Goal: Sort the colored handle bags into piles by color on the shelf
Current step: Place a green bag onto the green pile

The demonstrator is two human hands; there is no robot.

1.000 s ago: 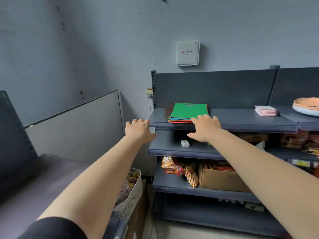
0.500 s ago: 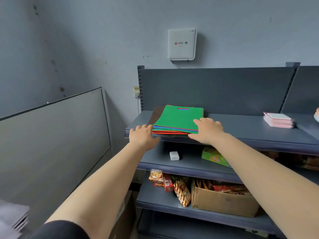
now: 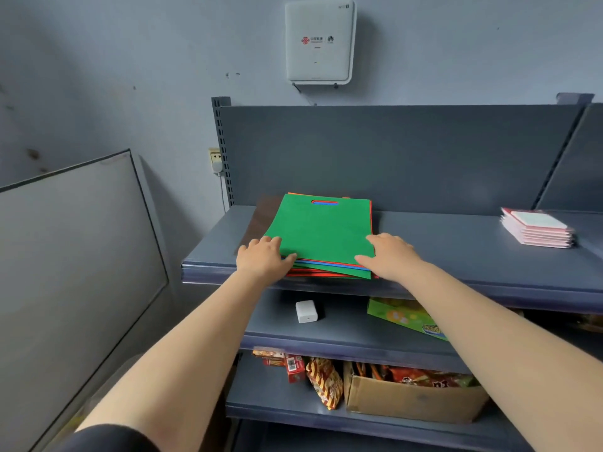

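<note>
Head view shows the left hand (image 3: 261, 261) and right hand (image 3: 390, 256) spread flat on the near corners of the mixed bag stack (image 3: 323, 234) on the top shelf (image 3: 456, 252). Thin bags may slide off together. Pink packets (image 3: 536, 227) lie well right of the right hand.

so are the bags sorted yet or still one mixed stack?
One mixed stack: green bag on top, blue and red edges beneath. Left hand and right hand rest at its front corners.
</note>
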